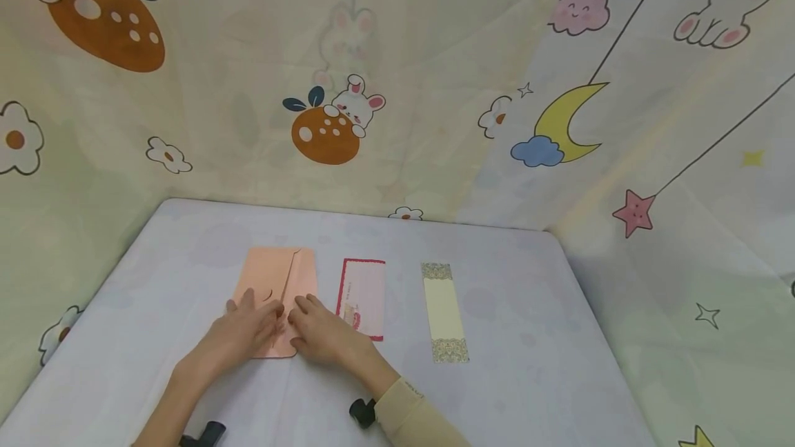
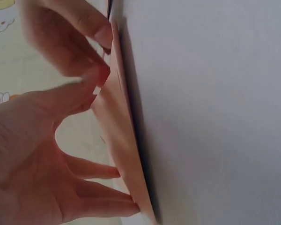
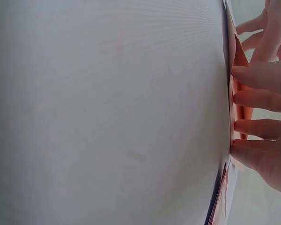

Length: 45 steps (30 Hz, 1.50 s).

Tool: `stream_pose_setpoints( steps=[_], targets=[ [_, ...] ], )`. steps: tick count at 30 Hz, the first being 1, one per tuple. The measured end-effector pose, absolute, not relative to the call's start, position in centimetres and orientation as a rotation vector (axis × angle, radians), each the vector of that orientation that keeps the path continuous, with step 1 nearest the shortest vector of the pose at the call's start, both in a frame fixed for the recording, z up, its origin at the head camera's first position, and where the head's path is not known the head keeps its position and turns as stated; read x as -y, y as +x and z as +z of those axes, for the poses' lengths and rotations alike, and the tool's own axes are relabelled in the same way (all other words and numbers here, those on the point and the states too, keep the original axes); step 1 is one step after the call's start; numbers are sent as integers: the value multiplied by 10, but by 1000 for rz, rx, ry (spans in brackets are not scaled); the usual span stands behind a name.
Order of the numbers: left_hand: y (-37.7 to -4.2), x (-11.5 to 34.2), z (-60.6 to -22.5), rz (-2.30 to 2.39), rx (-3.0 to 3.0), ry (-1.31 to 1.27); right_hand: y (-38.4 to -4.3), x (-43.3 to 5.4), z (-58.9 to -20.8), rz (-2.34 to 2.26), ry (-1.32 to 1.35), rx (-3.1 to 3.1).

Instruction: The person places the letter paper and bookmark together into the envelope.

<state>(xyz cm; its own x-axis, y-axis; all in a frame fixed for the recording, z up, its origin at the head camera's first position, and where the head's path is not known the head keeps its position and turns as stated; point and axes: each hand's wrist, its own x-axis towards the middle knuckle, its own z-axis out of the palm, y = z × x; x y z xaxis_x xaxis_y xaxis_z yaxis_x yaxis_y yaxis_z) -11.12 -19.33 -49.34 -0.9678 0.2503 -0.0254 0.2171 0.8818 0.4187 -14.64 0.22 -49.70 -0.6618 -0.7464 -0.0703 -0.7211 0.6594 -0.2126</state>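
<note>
A peach envelope point(image 1: 263, 271) lies on the table, its flap point(image 1: 304, 267) along the right side and partly raised. My left hand point(image 1: 245, 330) is over its lower middle. In the left wrist view, the left thumb and forefinger pinch the flap's raised edge, while other fingers point(image 2: 100, 201) rest straight on the envelope point(image 2: 124, 136). From the right, my right hand point(image 1: 329, 336) lays its fingertips on the flap side. The right wrist view shows several fingers point(image 3: 257, 98) spread and touching the paper near the table. The contact of the left fingertips is partly hidden.
Right of the envelope lies a pale pink card point(image 1: 366, 288) with a red border. Farther right is a cream strip point(image 1: 444, 309) with patterned ends. The white-covered table point(image 1: 528, 336) is backed by a printed cloth point(image 1: 422, 157) with cartoon figures.
</note>
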Motion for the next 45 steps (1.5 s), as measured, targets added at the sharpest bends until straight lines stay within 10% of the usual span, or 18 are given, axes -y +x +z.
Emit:
stream_pose_setpoints(
  steps=[28,45],
  targets=[
    [-116,195,-489,712,-2863,366,-144,-24,-495,-305,-1149,-2850],
    [-119,198,-489,671,-2841,323,-147,-54,-489,-409,-373,-3043]
  ],
)
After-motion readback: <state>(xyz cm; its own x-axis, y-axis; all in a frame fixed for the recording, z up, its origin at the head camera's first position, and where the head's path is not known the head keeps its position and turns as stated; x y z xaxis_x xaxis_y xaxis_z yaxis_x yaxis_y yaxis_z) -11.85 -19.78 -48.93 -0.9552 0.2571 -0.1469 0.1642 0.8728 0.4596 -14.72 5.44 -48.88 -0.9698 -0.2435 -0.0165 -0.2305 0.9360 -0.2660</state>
